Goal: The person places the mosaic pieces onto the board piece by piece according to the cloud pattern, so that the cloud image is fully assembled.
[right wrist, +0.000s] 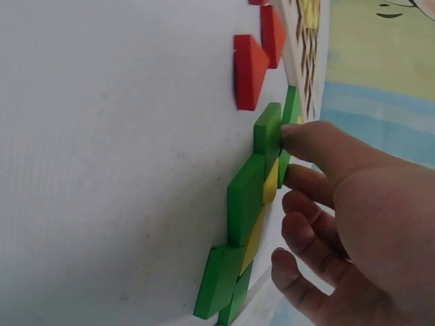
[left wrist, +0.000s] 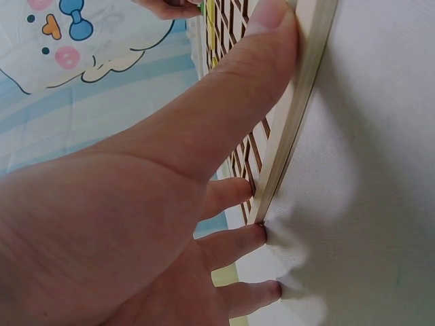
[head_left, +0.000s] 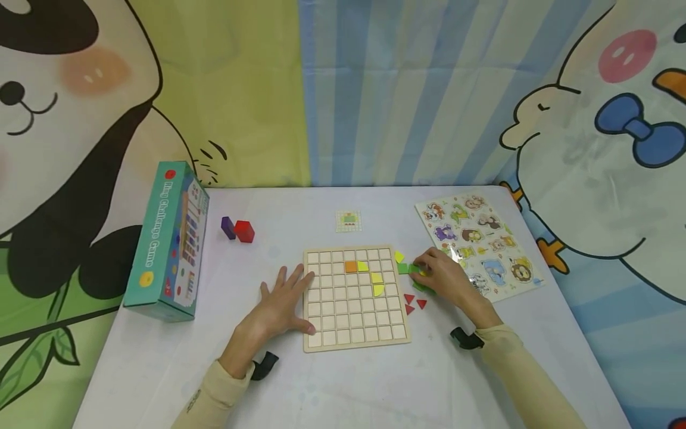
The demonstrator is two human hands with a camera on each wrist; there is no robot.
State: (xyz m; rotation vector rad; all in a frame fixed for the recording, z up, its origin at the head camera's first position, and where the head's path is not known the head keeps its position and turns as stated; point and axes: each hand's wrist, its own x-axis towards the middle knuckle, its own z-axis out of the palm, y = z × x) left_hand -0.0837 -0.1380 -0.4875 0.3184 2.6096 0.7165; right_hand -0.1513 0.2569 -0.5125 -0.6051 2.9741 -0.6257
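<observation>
wooden grid board [head_left: 355, 333] is steadied by the flat, open left hand [head_left: 281, 304]; a green tile [right wrist: 266, 129] is pinched by the right hand [head_left: 445, 275] for pickup.

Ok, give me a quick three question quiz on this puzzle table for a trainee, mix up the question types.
1. True or false: the left hand lies flat with straight fingers against the left edge of the wooden grid board.
2. Multiple choice: the right hand touches pieces of which colour? A red, B green, C purple.
3. Fill in: on the white table, the loose red triangles lie to the ____ of the board, seen from the head camera.

Key: 1 true. 2 B, the green pieces. 3 right.
</observation>
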